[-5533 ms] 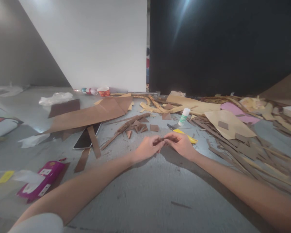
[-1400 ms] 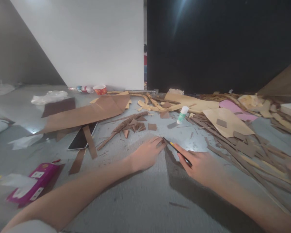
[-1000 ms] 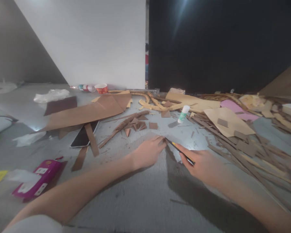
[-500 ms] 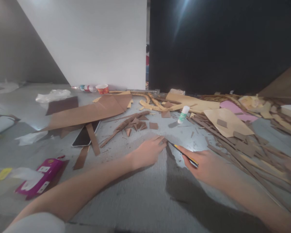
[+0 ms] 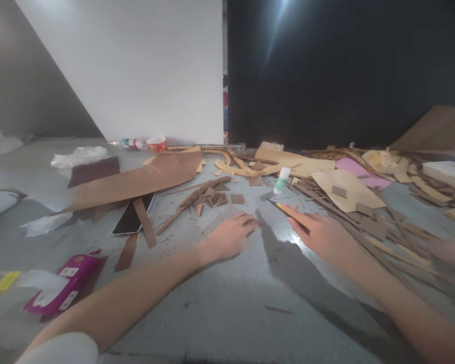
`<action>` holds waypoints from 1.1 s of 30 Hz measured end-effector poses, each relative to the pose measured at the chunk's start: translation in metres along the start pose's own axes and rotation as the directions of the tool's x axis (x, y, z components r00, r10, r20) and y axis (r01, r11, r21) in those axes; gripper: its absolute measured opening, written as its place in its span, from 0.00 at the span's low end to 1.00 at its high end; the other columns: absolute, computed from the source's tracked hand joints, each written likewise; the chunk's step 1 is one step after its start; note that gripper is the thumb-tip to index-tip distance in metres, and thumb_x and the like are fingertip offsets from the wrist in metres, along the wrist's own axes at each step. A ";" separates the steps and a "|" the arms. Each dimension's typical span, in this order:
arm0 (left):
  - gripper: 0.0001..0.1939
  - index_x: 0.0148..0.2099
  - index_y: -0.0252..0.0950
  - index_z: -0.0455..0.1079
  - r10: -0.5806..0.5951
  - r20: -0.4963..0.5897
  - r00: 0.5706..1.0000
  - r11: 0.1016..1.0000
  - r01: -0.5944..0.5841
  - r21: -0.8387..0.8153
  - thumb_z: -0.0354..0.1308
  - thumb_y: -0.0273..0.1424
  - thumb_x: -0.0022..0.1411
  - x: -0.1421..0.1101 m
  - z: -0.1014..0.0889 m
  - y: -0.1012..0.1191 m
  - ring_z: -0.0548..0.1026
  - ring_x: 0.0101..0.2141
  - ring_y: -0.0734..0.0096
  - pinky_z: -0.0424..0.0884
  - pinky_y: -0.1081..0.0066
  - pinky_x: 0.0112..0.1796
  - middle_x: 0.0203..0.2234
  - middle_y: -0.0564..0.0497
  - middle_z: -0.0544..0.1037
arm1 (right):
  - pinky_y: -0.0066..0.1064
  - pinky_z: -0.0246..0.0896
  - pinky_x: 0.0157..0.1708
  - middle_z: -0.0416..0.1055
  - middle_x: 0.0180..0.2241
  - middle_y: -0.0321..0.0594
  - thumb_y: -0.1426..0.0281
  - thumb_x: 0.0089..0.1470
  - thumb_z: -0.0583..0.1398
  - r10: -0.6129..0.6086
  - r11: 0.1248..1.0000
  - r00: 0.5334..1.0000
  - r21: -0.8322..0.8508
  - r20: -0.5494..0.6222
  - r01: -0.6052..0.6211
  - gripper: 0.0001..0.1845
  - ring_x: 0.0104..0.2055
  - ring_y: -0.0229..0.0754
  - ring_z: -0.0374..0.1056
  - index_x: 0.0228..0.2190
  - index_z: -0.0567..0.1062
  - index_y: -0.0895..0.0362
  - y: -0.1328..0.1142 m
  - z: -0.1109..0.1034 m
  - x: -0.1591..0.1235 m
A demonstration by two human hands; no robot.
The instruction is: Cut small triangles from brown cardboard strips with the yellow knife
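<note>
Okay, I see right hand closed around knife, probably for control; left hand curled, contents hidden.

Black-yellow tool; white-green glue stick.

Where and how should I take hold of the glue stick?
I'd pinch the glue stick around its middle, from its left. It appears to stand on end, a slim tube with sides to close on. Brown strips lie to its right, and the right hand holds a knife on its near side.
</note>
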State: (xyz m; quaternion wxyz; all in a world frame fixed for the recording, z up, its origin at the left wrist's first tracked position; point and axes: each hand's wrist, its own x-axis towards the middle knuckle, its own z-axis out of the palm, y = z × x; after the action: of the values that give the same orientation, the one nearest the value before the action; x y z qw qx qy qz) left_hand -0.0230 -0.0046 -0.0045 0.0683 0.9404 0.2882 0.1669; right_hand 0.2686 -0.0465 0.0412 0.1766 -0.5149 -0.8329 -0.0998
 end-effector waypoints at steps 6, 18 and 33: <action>0.22 0.55 0.37 0.78 0.051 -0.050 0.997 0.998 -0.053 -0.041 0.51 0.17 0.66 -0.002 0.000 -0.002 0.72 0.61 0.56 0.72 0.54 0.61 0.61 0.42 0.74 | 0.34 0.62 0.38 0.77 0.38 0.44 0.63 0.74 0.49 0.026 0.999 0.996 -0.050 0.088 -0.021 0.27 0.37 0.47 0.72 0.68 0.70 0.48 0.029 0.047 0.007; 0.18 0.51 0.36 0.81 0.155 -0.032 0.987 0.987 -0.156 -0.029 0.56 0.19 0.63 -0.001 -0.002 -0.001 0.70 0.58 0.54 0.70 0.55 0.60 0.55 0.40 0.73 | 0.52 0.59 0.55 0.70 0.54 0.49 0.59 0.67 0.62 0.063 0.966 0.990 0.240 0.127 -0.093 0.11 0.56 0.58 0.65 0.44 0.80 0.52 -0.021 0.077 0.013; 0.10 0.48 0.38 0.77 -0.080 -0.112 0.990 0.981 0.059 -0.184 0.55 0.32 0.77 0.006 0.005 -0.011 0.71 0.53 0.59 0.68 0.55 0.59 0.46 0.46 0.79 | 0.49 0.59 0.52 0.73 0.50 0.48 0.67 0.69 0.58 0.055 0.954 0.987 0.284 0.148 -0.096 0.09 0.54 0.55 0.66 0.39 0.79 0.54 -0.029 0.086 0.014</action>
State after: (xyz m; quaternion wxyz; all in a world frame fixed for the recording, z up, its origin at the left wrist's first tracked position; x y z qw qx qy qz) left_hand -0.0222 0.0079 -0.0098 0.1417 0.9081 0.3083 0.2456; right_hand 0.2205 -0.0183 -0.0318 0.1958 -0.5205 -0.8285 0.0665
